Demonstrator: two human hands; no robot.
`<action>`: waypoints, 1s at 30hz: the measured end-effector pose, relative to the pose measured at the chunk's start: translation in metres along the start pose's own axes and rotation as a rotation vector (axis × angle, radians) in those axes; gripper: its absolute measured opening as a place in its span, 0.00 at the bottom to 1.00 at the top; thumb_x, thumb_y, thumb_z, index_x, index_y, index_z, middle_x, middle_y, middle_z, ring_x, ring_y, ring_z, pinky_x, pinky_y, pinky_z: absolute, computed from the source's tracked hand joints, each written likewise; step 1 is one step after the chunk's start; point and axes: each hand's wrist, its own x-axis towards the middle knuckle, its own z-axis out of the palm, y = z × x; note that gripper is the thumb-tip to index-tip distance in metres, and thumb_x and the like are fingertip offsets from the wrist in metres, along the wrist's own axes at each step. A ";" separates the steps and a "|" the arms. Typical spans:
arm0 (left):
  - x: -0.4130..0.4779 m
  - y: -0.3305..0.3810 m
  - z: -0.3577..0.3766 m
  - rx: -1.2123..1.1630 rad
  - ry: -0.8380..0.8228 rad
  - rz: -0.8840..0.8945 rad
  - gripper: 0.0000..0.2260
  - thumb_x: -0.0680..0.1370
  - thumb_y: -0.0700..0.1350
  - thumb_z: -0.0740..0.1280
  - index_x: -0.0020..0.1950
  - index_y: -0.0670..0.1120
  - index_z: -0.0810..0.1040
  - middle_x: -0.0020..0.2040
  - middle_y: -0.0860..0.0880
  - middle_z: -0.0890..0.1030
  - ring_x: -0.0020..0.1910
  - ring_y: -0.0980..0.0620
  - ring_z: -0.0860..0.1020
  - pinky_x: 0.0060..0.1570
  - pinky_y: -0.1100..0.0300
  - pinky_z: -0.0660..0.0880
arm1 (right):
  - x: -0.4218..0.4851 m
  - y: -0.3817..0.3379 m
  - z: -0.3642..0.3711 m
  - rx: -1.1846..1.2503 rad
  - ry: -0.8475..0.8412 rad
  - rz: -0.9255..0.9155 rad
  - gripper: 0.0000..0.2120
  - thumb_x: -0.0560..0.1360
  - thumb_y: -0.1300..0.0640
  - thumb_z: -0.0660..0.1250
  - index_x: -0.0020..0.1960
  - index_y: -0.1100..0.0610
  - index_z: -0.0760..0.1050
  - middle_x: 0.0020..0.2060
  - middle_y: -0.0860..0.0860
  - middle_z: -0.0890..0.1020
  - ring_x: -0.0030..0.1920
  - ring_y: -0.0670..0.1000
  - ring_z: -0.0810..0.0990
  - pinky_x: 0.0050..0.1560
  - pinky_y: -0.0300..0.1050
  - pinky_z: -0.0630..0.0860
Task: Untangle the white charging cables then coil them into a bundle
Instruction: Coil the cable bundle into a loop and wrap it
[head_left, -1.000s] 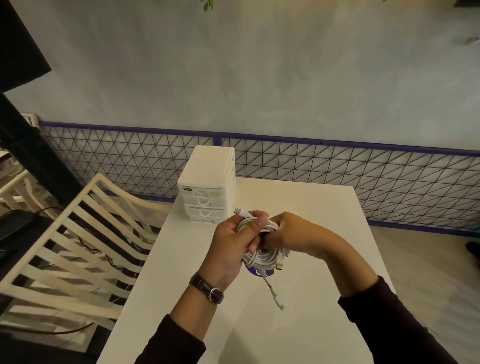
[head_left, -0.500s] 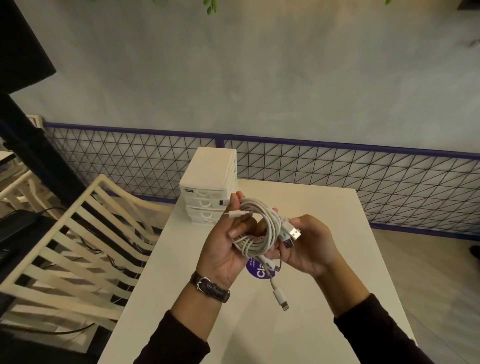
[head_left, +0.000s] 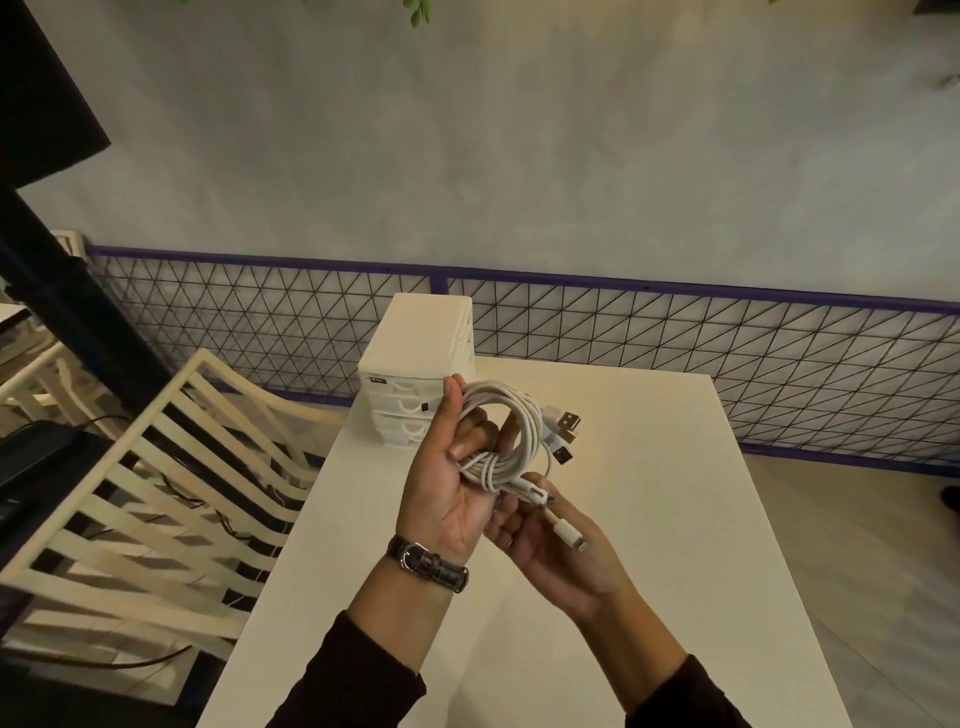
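I see dim, warm light; table (head_left: 649, 467) brightest at its far right, left side sinks into dark. Railing (head_left: 675, 291) bows from wide-angle distortion.

This looks like a café-style seating area. A plain white table (head_left: 675, 519) has a cream slatted chair (head_left: 156, 493) on its left. A black wire-mesh railing with a purple frame (head_left: 727, 332) runs along the far side below a grey plastered wall (head_left: 519, 156), and green leaves (head_left: 418, 13) hang overhead.
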 end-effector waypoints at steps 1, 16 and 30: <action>0.000 -0.001 0.000 0.011 0.032 0.006 0.12 0.63 0.52 0.77 0.40 0.48 0.81 0.19 0.55 0.64 0.28 0.59 0.69 0.61 0.49 0.70 | -0.001 0.003 0.000 0.013 0.027 -0.019 0.17 0.56 0.58 0.82 0.38 0.60 0.78 0.35 0.55 0.80 0.36 0.50 0.81 0.42 0.46 0.79; -0.001 0.012 0.000 0.476 0.237 0.291 0.09 0.68 0.47 0.69 0.45 0.44 0.78 0.27 0.51 0.66 0.19 0.60 0.61 0.48 0.55 0.76 | -0.061 -0.003 0.021 -1.497 0.100 -0.658 0.11 0.73 0.60 0.67 0.50 0.46 0.80 0.38 0.42 0.83 0.38 0.40 0.80 0.43 0.29 0.72; -0.015 -0.006 0.006 0.667 0.195 0.143 0.04 0.73 0.46 0.68 0.42 0.47 0.81 0.25 0.53 0.72 0.20 0.60 0.63 0.25 0.67 0.67 | -0.017 -0.037 0.051 -1.640 0.343 -0.927 0.12 0.68 0.52 0.70 0.50 0.43 0.73 0.46 0.30 0.74 0.53 0.37 0.75 0.63 0.61 0.65</action>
